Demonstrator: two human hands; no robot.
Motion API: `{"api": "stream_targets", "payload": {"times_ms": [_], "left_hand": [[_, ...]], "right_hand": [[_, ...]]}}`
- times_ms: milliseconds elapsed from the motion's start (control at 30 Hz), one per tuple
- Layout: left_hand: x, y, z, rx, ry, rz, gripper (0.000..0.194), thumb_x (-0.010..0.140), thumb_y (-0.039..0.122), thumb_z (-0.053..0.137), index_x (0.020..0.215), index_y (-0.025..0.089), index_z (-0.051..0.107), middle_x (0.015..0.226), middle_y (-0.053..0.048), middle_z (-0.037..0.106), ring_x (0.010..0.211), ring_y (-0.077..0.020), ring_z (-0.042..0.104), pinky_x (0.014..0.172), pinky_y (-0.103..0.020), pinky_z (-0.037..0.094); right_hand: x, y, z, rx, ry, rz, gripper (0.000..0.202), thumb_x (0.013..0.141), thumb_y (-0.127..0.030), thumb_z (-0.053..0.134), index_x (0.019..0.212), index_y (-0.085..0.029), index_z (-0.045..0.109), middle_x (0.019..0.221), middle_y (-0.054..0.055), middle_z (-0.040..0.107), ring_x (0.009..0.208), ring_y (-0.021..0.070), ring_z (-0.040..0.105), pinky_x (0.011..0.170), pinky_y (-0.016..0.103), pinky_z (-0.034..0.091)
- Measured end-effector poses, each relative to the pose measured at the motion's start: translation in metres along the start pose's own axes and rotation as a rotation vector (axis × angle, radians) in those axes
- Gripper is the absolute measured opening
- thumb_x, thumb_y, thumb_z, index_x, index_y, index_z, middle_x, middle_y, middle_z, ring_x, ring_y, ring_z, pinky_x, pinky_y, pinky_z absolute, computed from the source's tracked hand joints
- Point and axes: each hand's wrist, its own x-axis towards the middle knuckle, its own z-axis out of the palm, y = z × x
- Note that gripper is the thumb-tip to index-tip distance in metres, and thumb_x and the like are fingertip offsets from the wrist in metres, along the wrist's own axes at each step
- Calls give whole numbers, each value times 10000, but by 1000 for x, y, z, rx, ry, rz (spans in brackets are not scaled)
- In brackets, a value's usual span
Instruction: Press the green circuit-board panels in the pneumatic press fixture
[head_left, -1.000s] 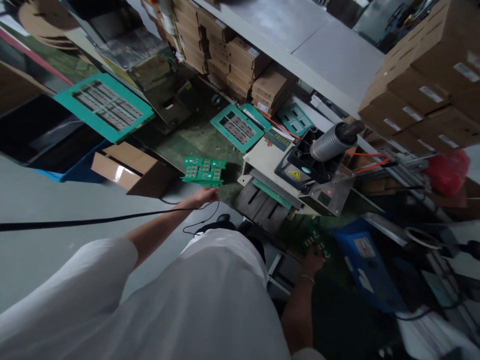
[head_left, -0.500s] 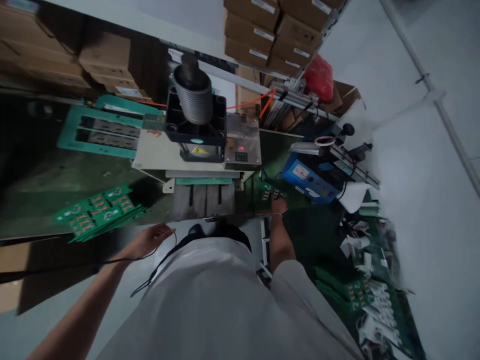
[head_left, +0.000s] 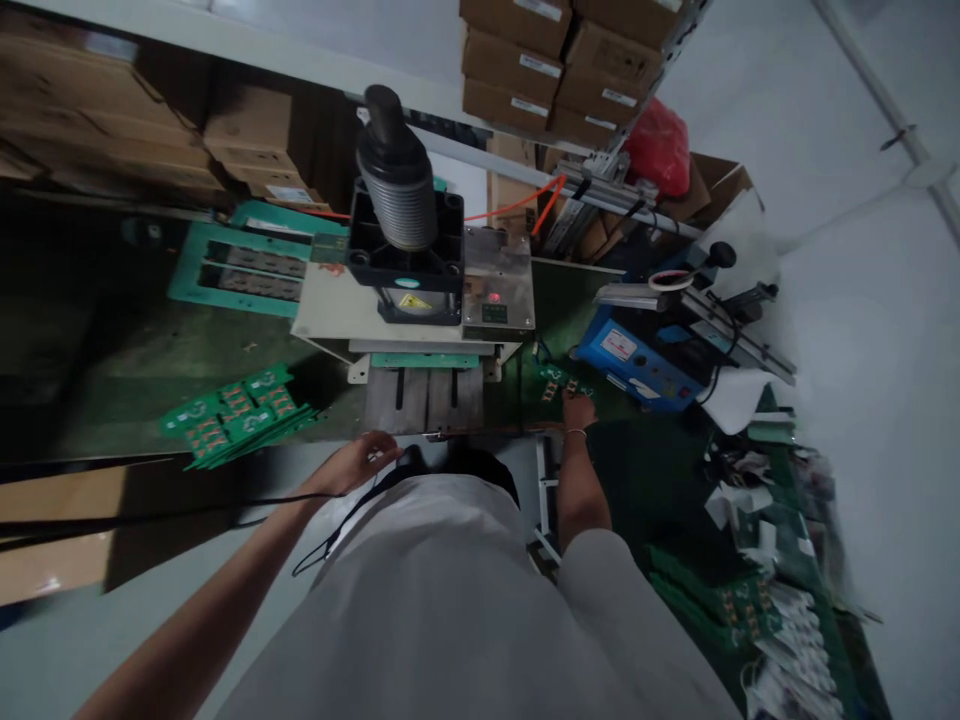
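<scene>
My left hand [head_left: 364,460] is held over the gap at the bench's front edge, fingers curled, thumb near the fingertips. A thin black cord [head_left: 319,496] crosses my left wrist and runs up to those fingers; its exact grip is hard to see. Down on the bench to the right of the press [head_left: 405,230], my right hand [head_left: 579,408] closes its fingers on the near edge of a small green circuit board [head_left: 551,388]. Left of the press lies a fanned stack of green circuit boards [head_left: 232,415]. The press has a grey slotted bed [head_left: 424,400] at its front.
A blue machine [head_left: 637,365] with a tape roll [head_left: 670,281] stands right of the board. Teal frames [head_left: 187,275] lie behind the stack. Cardboard boxes [head_left: 517,65] fill the shelf above. More boards and white parts [head_left: 795,630] crowd the right-hand bench.
My left hand has moved right, toward the front of the press, the cord moving along. My right hand stays on the circuit board. The whole view has shifted slightly.
</scene>
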Motion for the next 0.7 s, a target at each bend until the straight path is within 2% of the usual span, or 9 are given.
{"api": "stream_targets", "payload": {"times_ms": [133, 233, 333, 433, 533, 700], "left_hand": [[23, 0, -2, 165, 80, 219, 471, 787, 703, 661, 935, 262, 736, 1090, -145, 716, 1006, -346, 683, 997, -482, 554], [45, -2, -3, 384, 135, 338, 441, 890, 524, 626, 1173, 197, 711, 1305, -196, 651, 1222, -383, 620, 1128, -543, 478], [65, -4, 1, 573, 149, 399, 592, 882, 429, 680, 1387, 128, 616, 1490, -246, 547, 1407, -434, 486, 1197, -592, 393], [78, -5, 12, 704, 38, 426, 821, 812, 396, 769, 1532, 106, 501, 1619, -255, 430, 1500, -452, 376, 1213, -577, 365], [85, -4, 22, 780, -56, 447, 941, 752, 380, 825, 1580, 126, 457, 1645, -246, 403, 1508, -441, 368, 1209, -545, 359], [95, 5, 29, 892, -119, 459, 1149, 624, 395, 904, 1614, 109, 396, 1605, -303, 431, 1487, -496, 380, 1201, -607, 327]], "right_hand": [[-16, 2, -6, 78, 67, 26, 375, 921, -470, 618, 906, -125, 763, 980, 214, 763, 959, 342, 720, 887, 473, 521], [-32, 5, -8, 150, 130, 5, 386, 854, -517, 636, 879, -155, 767, 987, 190, 772, 967, 338, 707, 906, 463, 494], [-53, 5, -10, 154, 130, -62, 397, 870, -529, 598, 854, -166, 758, 975, 154, 771, 957, 314, 696, 881, 427, 481], [-75, 2, -13, 152, 84, -120, 402, 886, -539, 583, 823, -176, 743, 925, 117, 761, 927, 295, 690, 833, 395, 479], [-95, -2, -17, 158, 70, -148, 390, 884, -536, 594, 838, -180, 746, 919, 106, 758, 927, 289, 692, 812, 373, 478], [-122, -9, -18, 190, 130, -182, 367, 870, -531, 630, 882, -190, 765, 958, 105, 787, 980, 291, 709, 816, 355, 484]]}}
